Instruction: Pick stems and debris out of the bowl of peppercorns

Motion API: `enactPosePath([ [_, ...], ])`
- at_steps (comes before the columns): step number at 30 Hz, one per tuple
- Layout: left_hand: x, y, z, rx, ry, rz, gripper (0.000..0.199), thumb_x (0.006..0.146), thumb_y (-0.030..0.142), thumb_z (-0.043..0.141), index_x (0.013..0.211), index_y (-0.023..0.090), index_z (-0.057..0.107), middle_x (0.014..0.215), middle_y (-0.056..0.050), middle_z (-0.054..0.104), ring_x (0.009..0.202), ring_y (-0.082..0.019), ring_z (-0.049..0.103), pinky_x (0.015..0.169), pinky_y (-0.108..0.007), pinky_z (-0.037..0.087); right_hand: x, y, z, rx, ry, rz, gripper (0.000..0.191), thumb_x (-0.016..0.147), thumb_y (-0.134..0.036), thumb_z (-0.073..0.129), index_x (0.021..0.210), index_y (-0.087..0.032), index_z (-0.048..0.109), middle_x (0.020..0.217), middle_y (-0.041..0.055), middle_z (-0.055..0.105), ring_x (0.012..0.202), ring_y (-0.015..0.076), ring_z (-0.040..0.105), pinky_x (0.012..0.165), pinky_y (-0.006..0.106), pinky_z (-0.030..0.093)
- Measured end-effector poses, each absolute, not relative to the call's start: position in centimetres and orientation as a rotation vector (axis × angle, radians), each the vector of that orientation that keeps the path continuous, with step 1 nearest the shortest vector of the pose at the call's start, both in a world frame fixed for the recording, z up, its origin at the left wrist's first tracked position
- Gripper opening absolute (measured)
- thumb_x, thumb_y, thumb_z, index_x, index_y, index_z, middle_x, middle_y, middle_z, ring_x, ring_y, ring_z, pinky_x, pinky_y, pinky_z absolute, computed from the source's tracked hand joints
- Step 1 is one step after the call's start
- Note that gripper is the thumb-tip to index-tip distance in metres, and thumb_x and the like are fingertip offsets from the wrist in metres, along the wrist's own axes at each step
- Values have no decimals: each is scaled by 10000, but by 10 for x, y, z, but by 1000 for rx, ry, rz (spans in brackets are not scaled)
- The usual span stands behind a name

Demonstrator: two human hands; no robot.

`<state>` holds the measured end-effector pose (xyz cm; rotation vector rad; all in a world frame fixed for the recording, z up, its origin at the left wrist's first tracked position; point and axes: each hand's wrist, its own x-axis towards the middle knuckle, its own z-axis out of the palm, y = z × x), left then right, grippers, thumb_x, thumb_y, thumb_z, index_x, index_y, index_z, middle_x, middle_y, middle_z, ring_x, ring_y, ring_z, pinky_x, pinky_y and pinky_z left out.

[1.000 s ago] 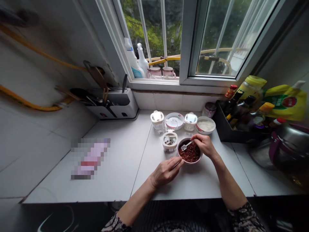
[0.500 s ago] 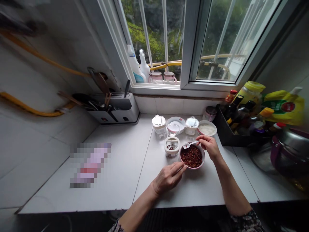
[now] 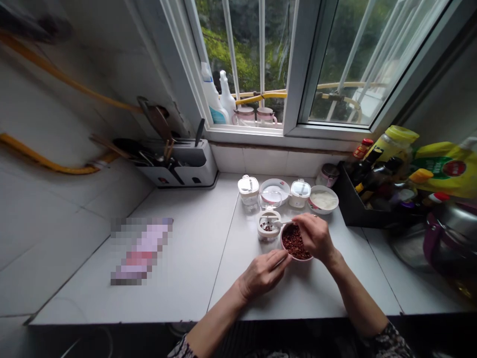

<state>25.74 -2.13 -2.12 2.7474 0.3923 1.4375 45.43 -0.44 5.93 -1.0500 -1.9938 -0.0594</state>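
Observation:
My right hand [image 3: 316, 236] pinches the handle of a small white spoon [image 3: 283, 223]. The spoon's scoop is over the near side of a small white-rimmed seasoning jar [image 3: 268, 234], whose lid is flipped up and which has a few dark red grains inside. Just right of the jar is a round bowl [image 3: 306, 259] of dark red grains [image 3: 294, 242] that look like Sichuan peppercorns, partly hidden under my right hand. With closed fingers, my left hand [image 3: 265, 272] grips the bowl's near left rim.
Behind are two lidded jars [image 3: 248, 185] [image 3: 300, 189], a white dish [image 3: 276, 186] and a bowl of white grains [image 3: 323, 200]. A dark box of bottles [image 3: 354, 211] and a metal pot [image 3: 452, 228] stand right. A utensil holder [image 3: 194, 164] is back left, a blurred-out item [image 3: 145, 251] left.
My right hand has moved left with the spoon, from above the bowl to the jar. My left hand stays at the bowl's rim. The view has shifted slightly.

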Motion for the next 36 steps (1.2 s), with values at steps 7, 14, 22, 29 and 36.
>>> enactPosePath([
  [7,256,-22,-20,2750,405,1419,309,919,19,473,1210,49,575,1058,-167,667,1010,-227,675,814,-346,629,500,-4,64,-1186,-2018,7,185,859,-93,444,774,-195,572,667,23,598,617,161,568,616,277,442],
  [14,255,-22,-20,2760,419,1391,311,917,11,474,1208,44,577,1077,-165,662,1000,-235,674,811,-358,630,486,-1,44,-1304,-2023,334,209,837,-108,415,730,-197,571,653,13,613,592,145,559,602,255,419],
  [22,253,-24,-19,2765,439,1335,336,921,20,474,1240,64,571,1089,-171,663,1031,-234,665,833,-357,618,489,1,43,-1379,-1844,437,214,818,-136,430,717,-192,609,647,7,624,592,145,558,601,254,420],
  [29,254,-23,-18,2774,429,1367,312,911,13,482,1203,44,586,1071,-174,661,1002,-237,666,816,-356,619,488,0,44,-1386,-1828,401,211,805,-131,438,723,-199,620,653,7,632,608,151,569,617,258,430],
  [36,254,-24,-19,2789,451,1340,330,914,19,475,1225,61,577,1087,-169,659,1023,-235,665,830,-352,616,485,2,38,-1428,-1789,434,207,808,-163,428,714,-192,609,663,14,633,627,160,586,629,265,433],
])
